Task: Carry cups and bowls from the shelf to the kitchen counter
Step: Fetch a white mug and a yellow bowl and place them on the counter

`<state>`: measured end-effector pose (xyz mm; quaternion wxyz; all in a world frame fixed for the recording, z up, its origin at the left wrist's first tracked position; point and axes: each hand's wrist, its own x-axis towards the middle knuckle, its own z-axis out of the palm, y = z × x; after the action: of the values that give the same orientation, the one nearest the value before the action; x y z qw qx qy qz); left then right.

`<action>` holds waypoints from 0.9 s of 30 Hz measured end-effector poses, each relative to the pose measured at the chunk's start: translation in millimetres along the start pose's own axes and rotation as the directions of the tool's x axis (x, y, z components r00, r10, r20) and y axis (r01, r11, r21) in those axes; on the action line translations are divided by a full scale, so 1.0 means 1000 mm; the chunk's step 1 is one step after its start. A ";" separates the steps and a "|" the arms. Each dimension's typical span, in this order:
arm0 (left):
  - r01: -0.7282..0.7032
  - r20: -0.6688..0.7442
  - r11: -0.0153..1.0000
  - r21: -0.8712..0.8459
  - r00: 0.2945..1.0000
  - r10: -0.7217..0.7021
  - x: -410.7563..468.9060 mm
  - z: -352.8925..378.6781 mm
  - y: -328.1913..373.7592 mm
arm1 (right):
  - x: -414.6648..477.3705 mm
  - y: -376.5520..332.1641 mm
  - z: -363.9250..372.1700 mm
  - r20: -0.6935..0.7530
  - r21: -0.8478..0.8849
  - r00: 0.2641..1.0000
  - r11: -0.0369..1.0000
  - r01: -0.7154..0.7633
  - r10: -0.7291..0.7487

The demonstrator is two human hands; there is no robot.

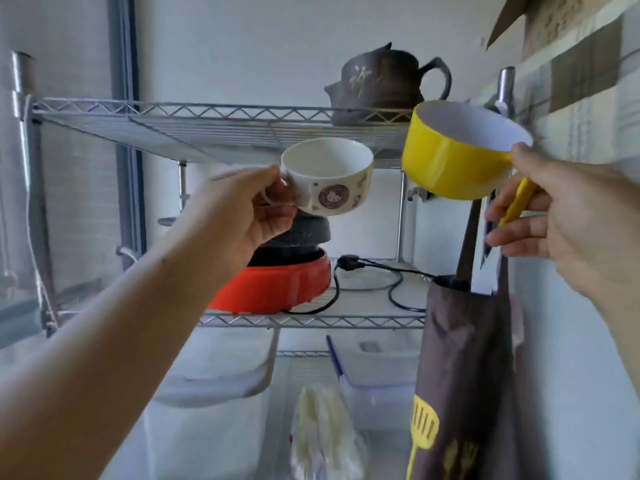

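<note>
My left hand [239,213] grips the handle of a white cup [329,178] with a brown cartoon print, held in the air in front of the wire shelf [221,121]. My right hand [568,220] holds the yellow handle of a yellow bowl [453,157] with a white inside, tilted, at the shelf's right end. Both vessels look empty and hang below the top tier.
A brown clay teapot [384,81] stands on the top tier. A red cooker [280,282] with a dark pot and a black cord [377,278] sits on the middle tier. A brown apron [464,368] hangs at right. White plastic containers [207,393] stand below.
</note>
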<state>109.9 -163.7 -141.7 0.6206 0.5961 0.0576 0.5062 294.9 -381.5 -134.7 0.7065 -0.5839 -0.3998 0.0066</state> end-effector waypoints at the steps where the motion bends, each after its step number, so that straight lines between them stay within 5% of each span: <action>1: 0.022 0.003 1.000 -0.012 1.000 -0.022 -0.013 -0.007 -0.013 | -0.014 0.014 -0.001 0.003 0.003 1.000 1.000 -0.025 0.025; 18: 0.374 -0.001 0.927 -0.037 0.927 -0.375 -0.208 -0.049 -0.229 | -0.236 0.215 -0.033 -0.089 -0.095 0.929 0.925 -0.368 0.360; 27: 0.581 0.098 0.814 -0.032 0.812 -0.576 -0.292 -0.049 -0.295 | -0.348 0.250 -0.069 -0.309 -0.058 0.791 0.820 -0.570 0.528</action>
<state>101.8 -267.9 -545.9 0.7645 0.5521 0.1948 0.2698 212.1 -524.2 -535.5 0.6778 -0.7203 -0.1083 0.1000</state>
